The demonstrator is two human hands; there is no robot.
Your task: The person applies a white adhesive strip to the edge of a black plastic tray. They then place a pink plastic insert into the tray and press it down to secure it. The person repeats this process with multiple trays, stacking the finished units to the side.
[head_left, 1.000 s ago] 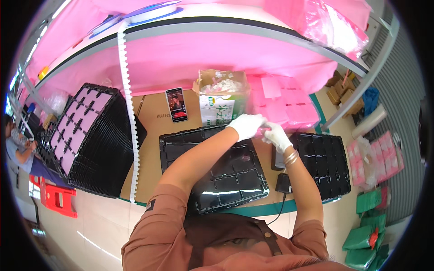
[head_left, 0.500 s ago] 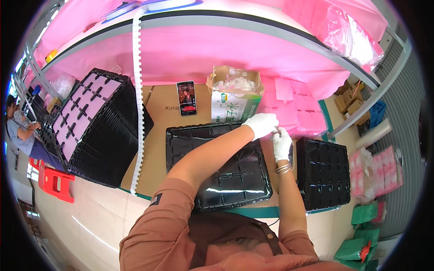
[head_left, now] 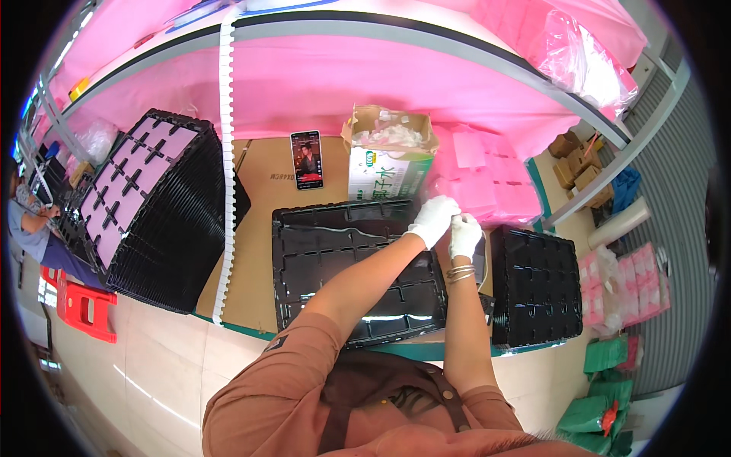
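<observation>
My left hand [head_left: 435,221], in a white glove, reaches over the far right corner of a black plastic tray [head_left: 320,278]. Just beside it is my right hand [head_left: 464,236], also gloved in white, with bangles at its wrist. The fingers of both hands are drawn together in pinches, almost meeting. Whatever is between them is too small or hidden to make out. Pink packs [head_left: 487,183] are stacked just beyond the hands. Below and right of my right hand stands a stack of black trays [head_left: 537,289]. A dark flat object [head_left: 480,259] shows partly beside my right wrist.
Behind the tray are an open carton [head_left: 390,171] with white crumpled pieces inside and a phone [head_left: 308,161] showing a video. At left stands a tall tray stack [head_left: 171,228] with lilac pieces on top. A white notched strip [head_left: 226,152] hangs before it. Farther left, a person sits near red stools [head_left: 80,305].
My hands have come closer together, the left one drawing slightly nearer to me. The whole view has shifted a little; the trays, carton and phone stay in place.
</observation>
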